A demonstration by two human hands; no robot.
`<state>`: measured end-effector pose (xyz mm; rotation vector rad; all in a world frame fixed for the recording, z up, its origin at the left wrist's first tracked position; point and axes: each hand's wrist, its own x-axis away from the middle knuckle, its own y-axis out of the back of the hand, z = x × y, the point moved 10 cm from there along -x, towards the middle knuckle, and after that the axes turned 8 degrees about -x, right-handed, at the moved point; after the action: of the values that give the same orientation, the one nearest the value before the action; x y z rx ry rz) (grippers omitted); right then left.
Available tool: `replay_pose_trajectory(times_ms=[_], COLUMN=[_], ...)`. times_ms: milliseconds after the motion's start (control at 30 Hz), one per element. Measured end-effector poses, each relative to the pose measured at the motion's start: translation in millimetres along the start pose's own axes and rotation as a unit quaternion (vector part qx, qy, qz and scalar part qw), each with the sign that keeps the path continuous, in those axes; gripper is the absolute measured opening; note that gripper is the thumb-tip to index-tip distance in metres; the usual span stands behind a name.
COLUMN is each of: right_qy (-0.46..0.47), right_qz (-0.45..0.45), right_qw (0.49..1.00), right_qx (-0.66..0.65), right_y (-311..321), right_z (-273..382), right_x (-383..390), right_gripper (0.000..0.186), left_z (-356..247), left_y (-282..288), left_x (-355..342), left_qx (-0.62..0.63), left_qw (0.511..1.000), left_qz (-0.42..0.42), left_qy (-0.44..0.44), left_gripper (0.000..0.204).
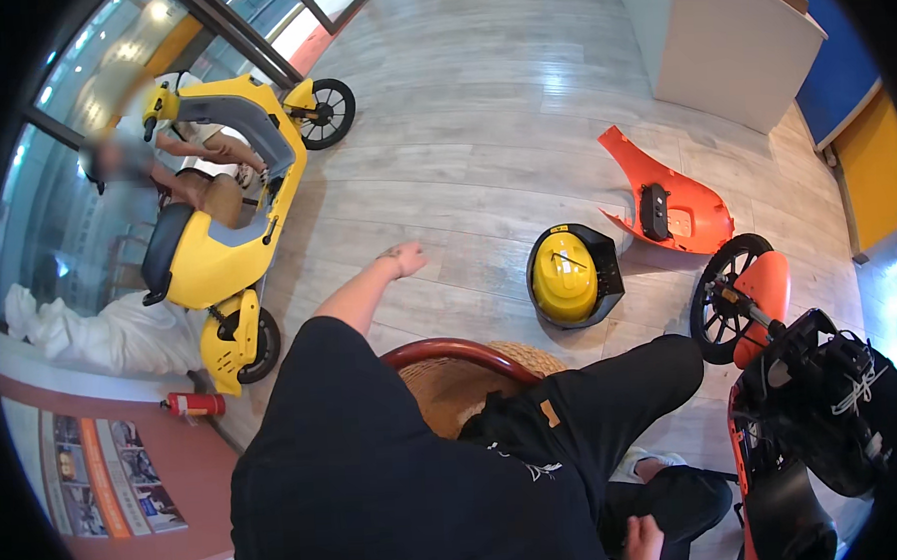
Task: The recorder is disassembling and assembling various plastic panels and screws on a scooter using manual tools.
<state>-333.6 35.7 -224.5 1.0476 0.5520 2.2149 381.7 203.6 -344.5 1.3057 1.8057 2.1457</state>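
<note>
My left hand [408, 260] is held out over the wooden floor, its fingers loosely bent and holding nothing. My right hand [642, 540] is low beside my black-trousered legs [629, 392], with fingers curled; whatever is inside them is hidden. Beneath my left arm is a woven chair with a red curved armrest [441, 348]. Ahead to the right lie a yellow helmet-like shell with a black rim [563, 270] and an orange body panel [696, 209] with a black box [654, 211] on it. A partly stripped orange scooter [760, 306] is close on my right.
A yellow scooter [222, 250] stands at the left by glass doors, with people [123, 164] behind it. A white cloth [120, 324], a red fire extinguisher [189, 403] and a poster board [96, 466] are lower left. A white counter [709, 58] stands back right.
</note>
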Motion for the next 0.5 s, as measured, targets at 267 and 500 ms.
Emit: replay_pose_trajectory(times_ms=[267,500], right_qy=[-0.008,0.026], right_qz=[-0.066,-0.015], right_qw=[0.962,0.971], right_qx=[-0.263,-0.236], right_y=[22,5], right_z=[4,4], right_x=[-45,-72], right_gripper=[0.013,0.014], left_z=[149,242], left_y=[-59,-118], left_x=[141,218], left_qx=[-0.034,-0.013], left_qw=[0.977,0.953], left_qz=[0.076,0.079], left_qy=[0.199,0.291], left_gripper=[0.049,0.048])
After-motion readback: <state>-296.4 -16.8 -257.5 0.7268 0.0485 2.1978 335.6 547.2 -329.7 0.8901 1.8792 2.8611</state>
